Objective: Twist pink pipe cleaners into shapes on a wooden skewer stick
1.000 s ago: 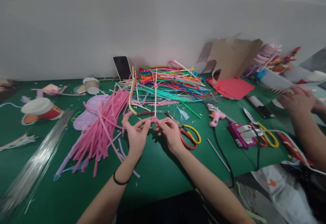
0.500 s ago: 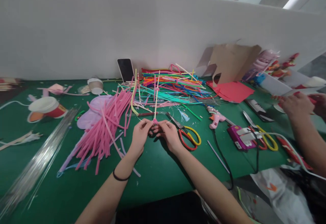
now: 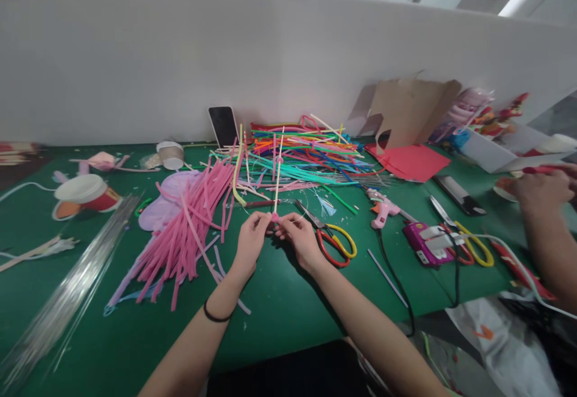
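Note:
My left hand [image 3: 252,239] and my right hand [image 3: 300,237] meet above the green table, fingertips pinched together. Between them is a small pink pipe cleaner piece [image 3: 274,217], gripped from both sides. A pale, straight stem [image 3: 277,186] rises from it, with another pink bit [image 3: 280,159] partway up. Thin clear wire curves out beside both hands. Scissors [image 3: 336,243] with red and yellow handles lie open just right of my right hand. To the left of my left hand is a heap of pink pipe cleaners [image 3: 180,234].
Behind lie multicoloured pipe cleaners [image 3: 302,150] and a leaning phone [image 3: 222,125]. On the right are a pink glue gun [image 3: 383,207] with its cord, a purple power strip [image 3: 424,243] and more scissors [image 3: 478,246]. Paper cups [image 3: 88,192] stand left. Another person's hand [image 3: 541,192] works at far right.
My hands stay nearly in place, still pinching the pink piece. The view has shifted slightly. At far right, the other person's hands have moved a little to the right.

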`<state>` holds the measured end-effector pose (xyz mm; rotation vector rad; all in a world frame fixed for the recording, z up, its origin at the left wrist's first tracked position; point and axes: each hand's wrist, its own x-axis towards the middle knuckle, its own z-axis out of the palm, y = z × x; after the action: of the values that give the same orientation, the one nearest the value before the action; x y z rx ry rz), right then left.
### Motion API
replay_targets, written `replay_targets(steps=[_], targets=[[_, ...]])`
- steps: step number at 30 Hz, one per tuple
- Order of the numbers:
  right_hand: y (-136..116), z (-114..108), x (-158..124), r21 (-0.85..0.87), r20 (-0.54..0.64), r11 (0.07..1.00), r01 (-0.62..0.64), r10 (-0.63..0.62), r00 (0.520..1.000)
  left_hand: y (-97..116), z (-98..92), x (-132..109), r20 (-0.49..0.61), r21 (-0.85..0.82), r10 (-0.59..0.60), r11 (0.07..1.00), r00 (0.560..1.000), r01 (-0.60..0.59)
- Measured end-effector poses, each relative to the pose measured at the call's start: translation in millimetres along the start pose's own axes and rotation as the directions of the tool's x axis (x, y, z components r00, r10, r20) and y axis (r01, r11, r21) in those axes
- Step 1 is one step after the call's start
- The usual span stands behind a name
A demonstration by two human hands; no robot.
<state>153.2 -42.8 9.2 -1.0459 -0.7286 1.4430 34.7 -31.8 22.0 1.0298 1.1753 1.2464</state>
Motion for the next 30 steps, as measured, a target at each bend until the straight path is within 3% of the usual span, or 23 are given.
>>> replay_targets(steps=[11,18,24,30], targets=[[-6.2,7.4,-8.5,-0.050,0.119,0.999,-0.020,0.026,0.993,-0.6,-12.0,6.6,0.001,-0.019,0.055,0.998,0.999,-0.055],[-5.9,5.4,-7.8,-0.010,0.133,1.000,-0.023,0.024,0.991,2.5,-9.9,3.2,0.076,-0.134,0.019,0.991,0.997,-0.009],[-5.7,7.0,-7.7,-0.052,0.129,0.998,0.028,-0.021,0.991,3.6,-7.6,1.0,0.132,-0.330,-0.069,0.938,0.989,0.110],[-2.3,7.1,-6.7,-0.105,0.081,0.989,0.101,-0.092,0.992,1.4,-2.6,-0.6,0.138,-0.345,-0.100,0.928,0.985,0.142]])
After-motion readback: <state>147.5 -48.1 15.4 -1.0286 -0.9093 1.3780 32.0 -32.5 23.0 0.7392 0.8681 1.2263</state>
